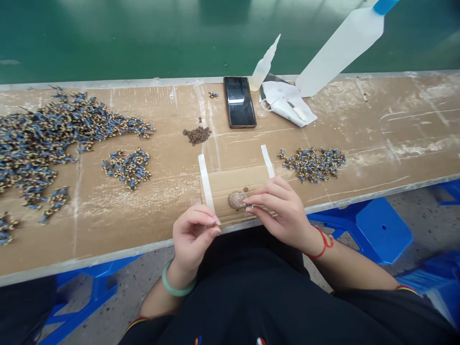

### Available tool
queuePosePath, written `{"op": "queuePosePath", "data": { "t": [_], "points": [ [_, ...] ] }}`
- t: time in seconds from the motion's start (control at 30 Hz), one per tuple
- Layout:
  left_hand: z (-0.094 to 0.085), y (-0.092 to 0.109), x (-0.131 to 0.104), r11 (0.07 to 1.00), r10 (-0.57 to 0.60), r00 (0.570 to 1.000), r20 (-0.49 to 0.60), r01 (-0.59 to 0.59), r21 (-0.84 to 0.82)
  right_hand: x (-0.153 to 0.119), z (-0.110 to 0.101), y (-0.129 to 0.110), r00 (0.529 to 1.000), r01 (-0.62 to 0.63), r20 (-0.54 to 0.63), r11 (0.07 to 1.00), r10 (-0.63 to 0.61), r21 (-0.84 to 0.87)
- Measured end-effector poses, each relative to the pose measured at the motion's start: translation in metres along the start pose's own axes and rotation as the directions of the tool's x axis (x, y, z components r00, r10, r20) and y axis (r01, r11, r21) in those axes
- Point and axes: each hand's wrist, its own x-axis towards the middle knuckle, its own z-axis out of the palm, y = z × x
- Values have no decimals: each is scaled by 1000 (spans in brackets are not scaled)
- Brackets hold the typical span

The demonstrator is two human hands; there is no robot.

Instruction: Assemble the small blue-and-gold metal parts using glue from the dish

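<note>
My left hand (pixel 196 232) is closed in a pinch at the table's front edge, with thumb and forefinger together. Whatever sits between those fingertips is too small to make out. My right hand (pixel 278 208) pinches a tiny blue figurine, mostly hidden by the fingers, right beside a round, shiny brownish dish (pixel 236 200). The dish rests on a cardboard sheet (pixel 230 179) flanked by two white tape strips (pixel 206 182). Behind it lies a small heap of brown discs (pixel 197 136). To the right is a pile of small blue and yellow figurines (pixel 314 165).
A large heap of figurines (pixel 53 129) covers the left side, with a smaller pile (pixel 127 167) nearby. At the back are a phone (pixel 240 102), a nozzle bottle (pixel 262 67), a white cloth (pixel 287 100) and a large white bottle (pixel 341 50). Blue stools (pixel 383 230) stand below the table.
</note>
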Motion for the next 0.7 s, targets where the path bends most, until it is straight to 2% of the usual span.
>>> {"op": "queuePosePath", "data": {
  "t": [0.23,0.33,0.4,0.5,0.57,0.7],
  "points": [
    [0,-5,-3,1000,-14,999,-39,15,20,-2,-1,1,999,-16,-38,999,18,30],
    [8,-6,-4,998,29,998,-51,-26,53,-1,0,-7,985,-123,-94,970,145,209],
    [16,-6,-4,993,84,996,-40,-81,86,1,4,-17,946,-228,-107,864,305,449],
    [28,-4,-3,971,190,981,-23,-185,153,4,13,-34,860,-324,-19,575,509,751],
    [34,-2,-2,951,240,971,-26,-230,206,5,18,-43,828,-362,73,431,557,826],
    [40,2,-4,936,267,963,-33,-252,244,4,19,-54,818,-393,185,294,545,871]
  ]
}}
